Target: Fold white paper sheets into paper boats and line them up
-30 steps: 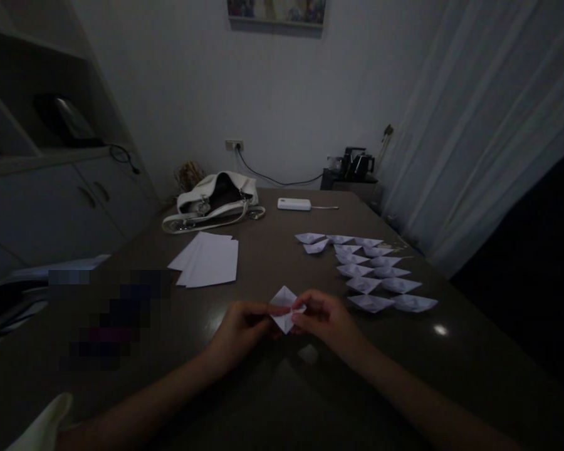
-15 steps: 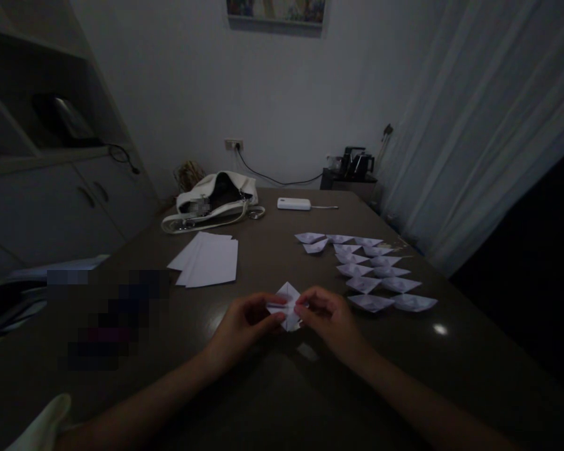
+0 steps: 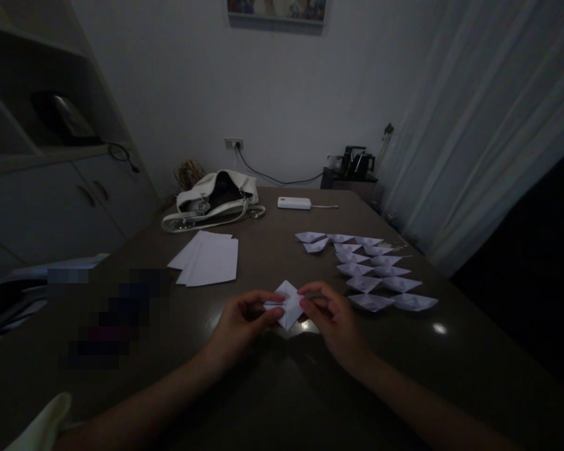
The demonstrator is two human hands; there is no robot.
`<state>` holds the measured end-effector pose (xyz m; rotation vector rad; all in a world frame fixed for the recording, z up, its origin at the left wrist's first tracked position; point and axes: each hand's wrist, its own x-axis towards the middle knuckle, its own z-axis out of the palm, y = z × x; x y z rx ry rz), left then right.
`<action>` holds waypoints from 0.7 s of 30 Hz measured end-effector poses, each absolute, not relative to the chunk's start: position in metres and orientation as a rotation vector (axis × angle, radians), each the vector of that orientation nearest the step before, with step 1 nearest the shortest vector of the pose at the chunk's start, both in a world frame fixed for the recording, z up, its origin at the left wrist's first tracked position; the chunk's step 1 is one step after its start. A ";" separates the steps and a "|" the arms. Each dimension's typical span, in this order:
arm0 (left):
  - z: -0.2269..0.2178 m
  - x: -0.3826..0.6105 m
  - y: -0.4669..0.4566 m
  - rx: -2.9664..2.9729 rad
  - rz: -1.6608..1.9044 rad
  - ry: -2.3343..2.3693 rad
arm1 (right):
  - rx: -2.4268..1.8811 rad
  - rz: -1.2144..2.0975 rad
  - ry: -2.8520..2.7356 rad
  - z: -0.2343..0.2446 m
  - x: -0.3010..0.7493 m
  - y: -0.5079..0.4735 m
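Between my hands, a small white folded paper [image 3: 288,307] forms a diamond with a crease down its middle, held a little above the dark table. My left hand [image 3: 244,321] pinches its left corner between thumb and fingers. On the right corner, my right hand [image 3: 329,316] has its thumb and index finger closed, with the other fingers curled behind. To the right of my hands stand several folded paper boats [image 3: 370,302] in rows. A fanned stack of white paper sheets [image 3: 214,260] lies to the left, beyond my left hand.
At the table's [image 3: 272,401] far left sits a white handbag [image 3: 216,197] with its strap. A white power bank [image 3: 294,203] with a short cable lies at the far middle. Beyond the table, a black kettle [image 3: 361,164] stands on a low cabinet. A sheer curtain [image 3: 451,125] hangs at right.
The folded paper now lies flatter as a fuller diamond, its lower point clear. My right fingers have shifted slightly outward to its right corner; my left hand keeps its pinch.
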<state>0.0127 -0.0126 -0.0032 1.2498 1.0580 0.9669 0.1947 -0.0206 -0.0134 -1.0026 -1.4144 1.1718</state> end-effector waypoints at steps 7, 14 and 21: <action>-0.004 0.014 -0.013 1.215 0.987 0.938 | -1.008 1.071 -1.550 -0.009 0.195 -0.024; 0.002 0.011 -0.010 1.240 0.727 1.009 | -0.986 1.051 -1.553 -0.010 0.195 -0.025; 0.011 0.011 -0.013 1.260 0.761 1.002 | -0.964 1.188 -1.414 -0.011 0.194 -0.021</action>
